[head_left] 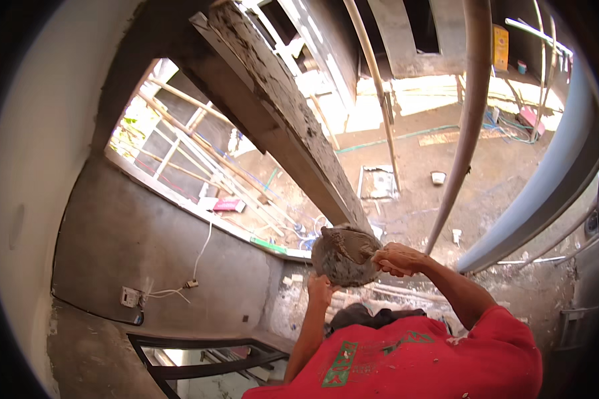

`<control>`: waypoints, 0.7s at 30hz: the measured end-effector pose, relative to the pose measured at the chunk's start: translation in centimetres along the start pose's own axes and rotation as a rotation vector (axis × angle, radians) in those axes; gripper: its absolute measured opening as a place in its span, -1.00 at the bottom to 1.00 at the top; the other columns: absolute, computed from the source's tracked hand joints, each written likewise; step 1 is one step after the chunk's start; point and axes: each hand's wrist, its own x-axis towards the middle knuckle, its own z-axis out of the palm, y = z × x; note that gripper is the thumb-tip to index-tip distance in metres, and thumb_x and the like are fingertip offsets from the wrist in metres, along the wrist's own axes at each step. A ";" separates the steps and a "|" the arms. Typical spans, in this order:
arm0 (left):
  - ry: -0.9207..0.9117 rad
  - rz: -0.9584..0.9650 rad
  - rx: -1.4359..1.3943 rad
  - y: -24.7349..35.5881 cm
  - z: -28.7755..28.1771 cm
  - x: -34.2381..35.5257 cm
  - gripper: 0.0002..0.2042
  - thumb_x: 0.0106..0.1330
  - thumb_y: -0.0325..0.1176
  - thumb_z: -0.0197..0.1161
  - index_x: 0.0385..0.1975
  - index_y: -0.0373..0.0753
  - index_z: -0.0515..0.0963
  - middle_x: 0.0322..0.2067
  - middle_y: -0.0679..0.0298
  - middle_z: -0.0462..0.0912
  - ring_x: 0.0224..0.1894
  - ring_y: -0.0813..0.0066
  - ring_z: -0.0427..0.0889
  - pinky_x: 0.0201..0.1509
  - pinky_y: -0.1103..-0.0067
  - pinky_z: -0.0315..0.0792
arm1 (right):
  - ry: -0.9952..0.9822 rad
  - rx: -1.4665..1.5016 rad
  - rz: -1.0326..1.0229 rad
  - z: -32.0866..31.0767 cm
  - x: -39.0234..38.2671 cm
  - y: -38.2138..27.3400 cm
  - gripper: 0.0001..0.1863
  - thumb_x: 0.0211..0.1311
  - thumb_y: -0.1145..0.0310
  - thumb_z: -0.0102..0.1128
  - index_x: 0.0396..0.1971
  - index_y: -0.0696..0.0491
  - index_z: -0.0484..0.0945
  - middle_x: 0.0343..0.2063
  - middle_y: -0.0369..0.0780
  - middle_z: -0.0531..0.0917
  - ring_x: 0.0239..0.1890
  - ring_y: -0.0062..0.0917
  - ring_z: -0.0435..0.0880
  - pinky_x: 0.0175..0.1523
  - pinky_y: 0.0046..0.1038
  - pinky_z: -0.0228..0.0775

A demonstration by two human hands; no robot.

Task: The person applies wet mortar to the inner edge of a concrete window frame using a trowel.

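Red-shirted person (pixel 412 359) below; plank (pixel 279 113), dirt floor (pixel 406 153).

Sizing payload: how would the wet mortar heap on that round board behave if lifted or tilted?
The mortar looks wet and piled, so probably heavy for its size, and apt to slump or slide if the round board tilts. Likely soft: the trowel presses into it. One hand of the person in red props the board from below, hinting at weight.

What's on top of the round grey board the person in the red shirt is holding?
Wet grey mortar and a trowel blade, held by that person's hand. Mortar hides most of the round grey board; another hand props it underneath.
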 end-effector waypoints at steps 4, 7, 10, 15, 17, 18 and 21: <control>0.046 0.035 0.034 -0.2 -1.6 -1.0 -0.60 -0.05 -0.70 -0.03 -0.16 -0.23 0.22 -0.02 -0.04 0.21 -0.01 -0.11 0.36 -0.13 -0.25 0.46 | 0.059 0.520 -0.494 -0.8 1.0 -4.5 -0.63 0.18 0.26 -0.17 -0.17 0.19 0.48 -0.62 -0.29 0.42 -0.66 -0.64 0.38 -0.60 -0.56 0.26; 0.132 0.010 0.046 -1.1 -4.5 -2.2 -0.71 0.05 -0.59 0.16 -0.22 -0.25 0.33 -0.05 -0.02 0.29 -0.01 0.02 0.39 -0.06 -0.04 0.51 | 0.411 0.642 -1.003 -1.5 -1.6 -12.3 -0.62 0.29 0.26 -0.14 -0.02 0.17 0.45 -0.58 -0.31 0.43 -0.64 -0.70 0.38 -0.58 -0.61 0.26; 0.123 0.278 0.573 -4.7 -14.0 -0.4 -0.69 -0.02 -0.33 0.46 -0.39 -0.29 0.45 -0.17 0.00 0.46 -0.06 0.13 0.47 -0.06 0.22 0.52 | 0.806 0.887 -1.415 -2.5 -0.3 -20.0 -0.63 0.22 0.45 0.07 0.06 0.06 0.42 -0.51 -0.39 0.42 -0.58 -0.78 0.35 -0.52 -0.65 0.26; 0.175 0.432 0.718 -5.1 -15.9 -1.2 -0.47 -0.33 -0.02 0.62 -0.48 -0.23 0.52 -0.40 0.09 0.62 -0.18 0.06 0.58 -0.06 0.27 0.44 | 1.274 0.887 -1.660 -5.6 4.2 -26.4 -0.54 0.24 0.55 0.04 0.15 0.04 0.25 -0.38 -0.36 0.31 -0.50 -0.76 0.24 -0.41 -0.67 0.19; 0.189 0.498 1.074 -4.2 -14.7 -3.5 -0.50 -0.26 -0.08 0.60 -0.43 -0.26 0.52 -0.37 0.08 0.62 -0.18 0.06 0.59 -0.05 0.27 0.46 | 1.208 0.651 -1.485 -3.2 7.4 -26.0 -0.60 0.26 0.43 -0.04 0.10 0.15 0.26 -0.28 -0.09 0.48 -0.35 -0.40 0.48 -0.18 -0.34 0.36; 0.181 0.526 1.249 -4.1 -13.4 -5.0 -0.51 -0.22 -0.11 0.59 -0.40 -0.27 0.52 -0.35 0.07 0.62 -0.18 0.06 0.59 -0.04 0.27 0.47 | 1.086 0.324 -1.289 -3.4 10.7 -24.3 -0.63 0.25 0.42 -0.06 0.06 0.15 0.28 -0.36 0.02 0.52 -0.43 -0.26 0.54 -0.27 -0.27 0.39; 0.300 0.643 1.544 -3.6 -16.7 -8.1 -0.45 -0.33 0.01 0.63 -0.48 -0.28 0.57 -0.45 0.08 0.63 -0.20 0.02 0.59 -0.10 0.27 0.45 | 0.831 0.070 -1.120 2.6 14.4 -16.4 -0.59 0.13 0.42 0.02 0.02 0.14 0.32 -0.35 0.12 0.59 -0.22 0.01 0.63 -0.18 -0.14 0.45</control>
